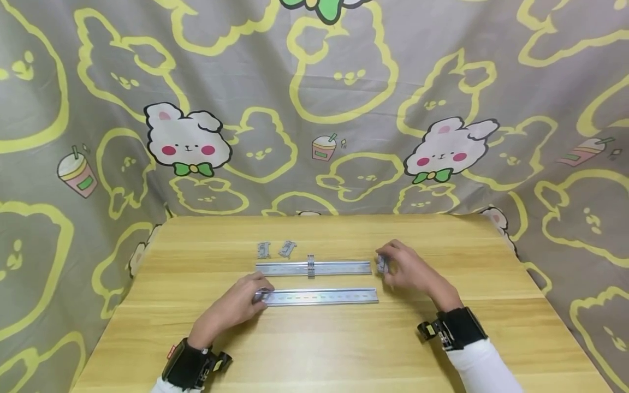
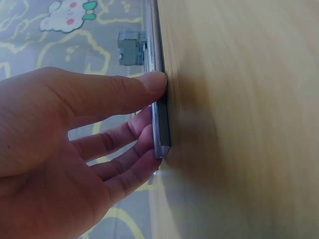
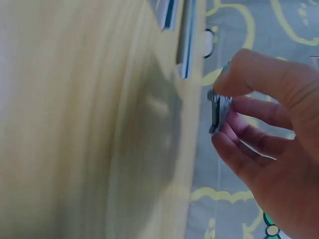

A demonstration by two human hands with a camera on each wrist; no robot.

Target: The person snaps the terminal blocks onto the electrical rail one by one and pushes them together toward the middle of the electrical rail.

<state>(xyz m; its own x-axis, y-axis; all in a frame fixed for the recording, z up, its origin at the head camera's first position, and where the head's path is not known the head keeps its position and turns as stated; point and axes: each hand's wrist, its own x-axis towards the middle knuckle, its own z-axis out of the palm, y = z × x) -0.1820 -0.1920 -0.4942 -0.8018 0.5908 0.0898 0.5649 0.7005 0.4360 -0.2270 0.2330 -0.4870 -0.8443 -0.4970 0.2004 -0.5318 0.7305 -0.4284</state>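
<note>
My left hand (image 1: 239,300) grips the left end of the nearer slotted metal DIN rail (image 1: 319,297), thumb on the front edge and fingers behind, as the left wrist view shows. Behind it lies a second DIN rail (image 1: 280,268) with several thin grey terminal blocks (image 1: 310,266) clipped side by side near its middle. My right hand (image 1: 407,268), just past the right end of that far rail, pinches a small grey terminal block (image 3: 216,112) between thumb and fingers. The fingers partly cover this block in the head view.
Two loose grey terminal blocks, one at the left (image 1: 263,250) and a tilted one (image 1: 287,249) beside it, lie behind the far rail. The wooden table (image 1: 344,349) ends at a patterned grey curtain (image 1: 275,202) at the back and sides.
</note>
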